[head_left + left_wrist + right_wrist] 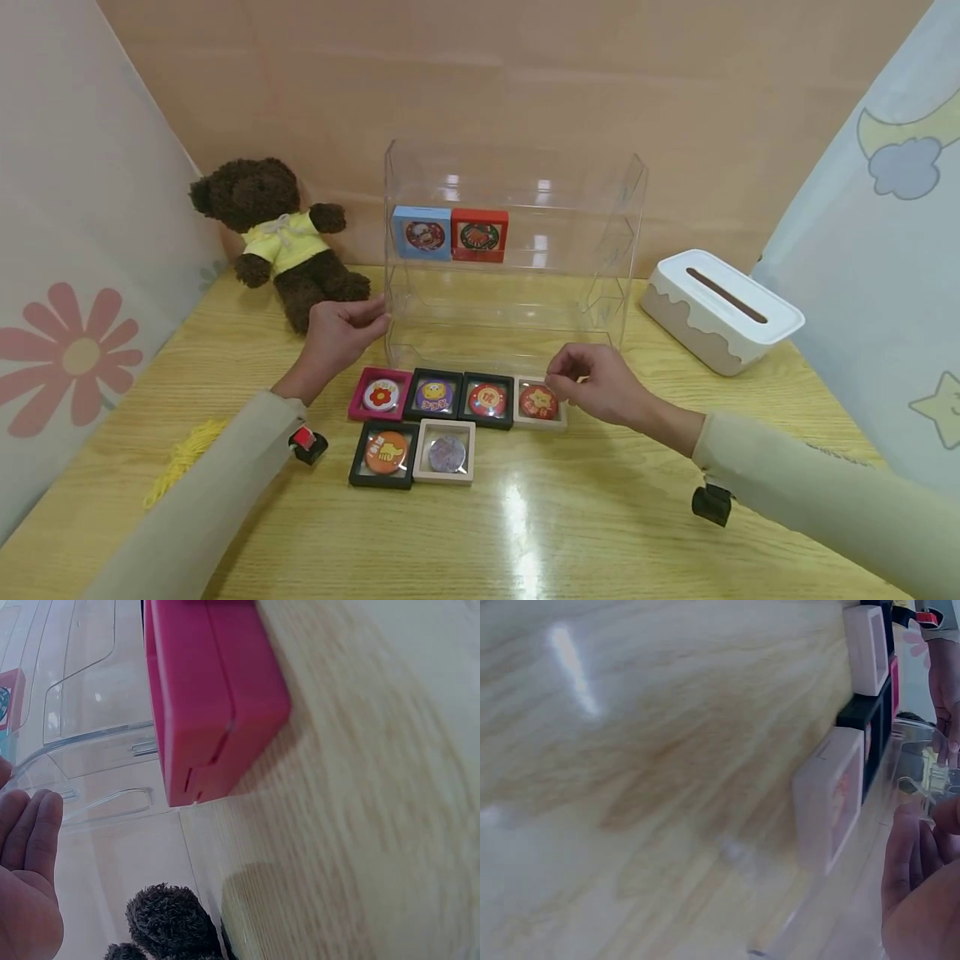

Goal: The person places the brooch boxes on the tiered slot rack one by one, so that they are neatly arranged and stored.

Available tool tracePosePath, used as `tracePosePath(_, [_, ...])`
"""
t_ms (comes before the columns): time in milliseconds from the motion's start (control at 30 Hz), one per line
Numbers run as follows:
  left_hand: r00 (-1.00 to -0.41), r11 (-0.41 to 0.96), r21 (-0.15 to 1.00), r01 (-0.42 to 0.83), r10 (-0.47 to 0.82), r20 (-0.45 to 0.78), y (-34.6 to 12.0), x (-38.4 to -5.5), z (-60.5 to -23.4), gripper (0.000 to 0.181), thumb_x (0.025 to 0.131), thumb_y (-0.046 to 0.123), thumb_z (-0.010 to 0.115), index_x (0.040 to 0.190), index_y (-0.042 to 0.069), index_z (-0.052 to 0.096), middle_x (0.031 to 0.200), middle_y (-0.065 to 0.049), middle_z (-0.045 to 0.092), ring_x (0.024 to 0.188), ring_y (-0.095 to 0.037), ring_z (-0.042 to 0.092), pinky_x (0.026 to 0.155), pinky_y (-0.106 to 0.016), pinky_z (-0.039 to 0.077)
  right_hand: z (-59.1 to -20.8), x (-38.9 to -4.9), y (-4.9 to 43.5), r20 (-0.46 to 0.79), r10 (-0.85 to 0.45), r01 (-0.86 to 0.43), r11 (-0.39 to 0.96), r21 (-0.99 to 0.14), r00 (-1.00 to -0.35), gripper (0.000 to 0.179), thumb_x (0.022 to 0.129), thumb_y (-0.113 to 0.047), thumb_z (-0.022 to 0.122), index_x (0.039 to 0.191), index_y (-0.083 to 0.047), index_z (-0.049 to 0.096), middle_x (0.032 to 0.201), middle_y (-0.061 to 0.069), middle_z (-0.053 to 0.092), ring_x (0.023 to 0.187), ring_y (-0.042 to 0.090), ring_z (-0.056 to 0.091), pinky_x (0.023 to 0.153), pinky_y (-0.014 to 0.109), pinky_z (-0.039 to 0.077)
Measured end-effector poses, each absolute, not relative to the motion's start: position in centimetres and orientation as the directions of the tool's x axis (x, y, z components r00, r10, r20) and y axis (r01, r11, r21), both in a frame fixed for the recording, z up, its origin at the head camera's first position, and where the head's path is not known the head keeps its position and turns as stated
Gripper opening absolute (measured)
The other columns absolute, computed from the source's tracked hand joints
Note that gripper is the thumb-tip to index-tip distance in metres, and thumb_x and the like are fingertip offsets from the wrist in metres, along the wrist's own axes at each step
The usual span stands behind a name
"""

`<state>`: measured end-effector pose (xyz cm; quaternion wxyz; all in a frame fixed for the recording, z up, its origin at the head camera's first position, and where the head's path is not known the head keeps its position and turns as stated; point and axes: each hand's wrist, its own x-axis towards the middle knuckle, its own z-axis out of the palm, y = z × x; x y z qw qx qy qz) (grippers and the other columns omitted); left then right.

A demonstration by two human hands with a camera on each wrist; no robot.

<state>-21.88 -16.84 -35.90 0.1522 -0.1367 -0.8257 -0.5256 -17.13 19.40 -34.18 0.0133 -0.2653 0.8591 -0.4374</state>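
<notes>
A clear acrylic display rack stands at the back, with a blue framed badge and a red framed badge side by side on one tier. My left hand has its fingertips at the rack's left edge, fingers fairly straight. Loosely bent, my right hand hovers by the upper right corner of a cream framed badge; I see nothing held in it. Beside that lie black framed badges and a pink framed badge. In front lie an orange-badge black frame and a second cream frame.
A brown teddy bear in a yellow shirt leans at the back left. White and beige, a tissue box sits at the right. Yellow yarn lies near the left arm. Printed fabric borders the table's left side.
</notes>
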Motion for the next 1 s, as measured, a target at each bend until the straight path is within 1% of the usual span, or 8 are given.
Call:
tracePosePath(100, [-0.916, 0.409, 0.827, 0.386, 0.067, 0.395, -16.9, -21.9, -35.9, 0.029, 0.086, 0.010, 0.071, 0.112, -0.001, 0.068, 0.102, -0.015, 0.067, 0.088, -0.017, 0.067, 0.065, -0.017, 0.052, -34.9, -16.7, 20.3, 0.183, -0.451, -0.419, 0.507, -0.753, -0.874, 0.003, 0.086, -0.004, 0.066, 0.083, -0.004, 0.066, 0.072, -0.001, 0.061, 0.062, 0.015, 0.058, 0.051, 0.026, 0.047])
tracePosePath(300, [-0.917, 0.399, 0.831, 0.387, 0.067, 0.394, -16.9, -21.8, -35.8, 0.028, 0.086, 0.009, 0.071, 0.112, -0.002, 0.068, 0.101, -0.016, 0.067, 0.085, -0.009, 0.067, 0.065, -0.019, 0.053, -36.4, -16.1, 21.3, 0.121, -0.394, -0.348, 0.578, -0.738, -0.911, 0.006, 0.085, -0.006, 0.070, 0.088, -0.005, 0.065, 0.077, -0.002, 0.061, 0.069, 0.015, 0.059, 0.058, 0.026, 0.049])
tracePosePath(433, [-0.914, 0.395, 0.830, 0.393, 0.070, 0.400, -16.9, -21.9, -36.0, 0.028, 0.086, 0.009, 0.071, 0.112, -0.001, 0.068, 0.101, -0.015, 0.067, 0.087, -0.014, 0.067, 0.066, -0.019, 0.053, -37.1, -15.7, 21.7, 0.083, -0.371, -0.308, 0.604, -0.735, -0.925, 0.016, 0.082, -0.008, 0.073, 0.094, -0.004, 0.064, 0.085, 0.001, 0.061, 0.076, 0.017, 0.059, 0.061, 0.027, 0.050])
tracePosePath(533, [-0.912, 0.402, 0.825, 0.397, 0.076, 0.402, -16.9, -22.0, -36.1, 0.029, 0.086, 0.011, 0.071, 0.113, 0.000, 0.068, 0.102, -0.015, 0.067, 0.088, -0.019, 0.067, 0.066, -0.018, 0.052, -37.6, -15.6, 22.0, 0.030, -0.367, -0.265, 0.609, -0.748, -0.930, 0.025, 0.079, -0.009, 0.076, 0.098, -0.001, 0.062, 0.088, 0.004, 0.061, 0.078, 0.019, 0.058, 0.061, 0.027, 0.051])
tracePosePath(600, [-0.915, 0.409, 0.825, 0.391, 0.074, 0.397, -16.9, -22.0, -36.2, 0.029, 0.086, 0.010, 0.071, 0.113, 0.000, 0.068, 0.102, -0.015, 0.067, 0.089, -0.020, 0.067, 0.066, -0.017, 0.052, -37.7, -15.6, 22.0, -0.001, -0.364, -0.238, 0.611, -0.755, -0.932, 0.030, 0.078, -0.011, 0.078, 0.100, 0.000, 0.061, 0.089, 0.006, 0.060, 0.078, 0.020, 0.058, 0.062, 0.027, 0.051])
tracePosePath(800, [-0.922, 0.387, 0.842, 0.375, 0.061, 0.383, -16.9, -21.9, -36.0, 0.029, 0.085, 0.008, 0.071, 0.113, -0.001, 0.067, 0.104, -0.016, 0.066, 0.089, -0.020, 0.067, 0.065, -0.017, 0.052, -38.0, -15.9, 21.9, -0.040, -0.358, -0.201, 0.610, -0.766, -0.933, 0.042, 0.078, -0.019, 0.079, 0.108, 0.002, 0.058, 0.095, 0.009, 0.059, 0.081, 0.020, 0.057, 0.069, 0.029, 0.051])
tracePosePath(900, [-0.924, 0.380, 0.846, 0.373, 0.066, 0.378, -16.9, -21.9, -36.1, 0.029, 0.086, 0.007, 0.071, 0.113, -0.001, 0.067, 0.104, -0.017, 0.066, 0.089, -0.017, 0.067, 0.066, -0.017, 0.052, -38.1, -16.0, 21.9, -0.045, -0.359, -0.198, 0.611, -0.766, -0.932, 0.046, 0.078, -0.024, 0.080, 0.109, 0.002, 0.057, 0.096, 0.008, 0.059, 0.081, 0.020, 0.056, 0.071, 0.029, 0.050])
tracePosePath(1000, [-0.927, 0.376, 0.851, 0.367, 0.072, 0.368, -16.9, -21.8, -36.0, 0.030, 0.086, 0.008, 0.070, 0.114, -0.001, 0.066, 0.104, -0.017, 0.066, 0.088, -0.014, 0.067, 0.067, -0.018, 0.052, -38.2, -16.1, 21.9, -0.036, -0.371, -0.212, 0.605, -0.768, -0.928, 0.048, 0.078, -0.026, 0.081, 0.108, 0.003, 0.057, 0.095, 0.009, 0.059, 0.081, 0.020, 0.056, 0.071, 0.029, 0.050])
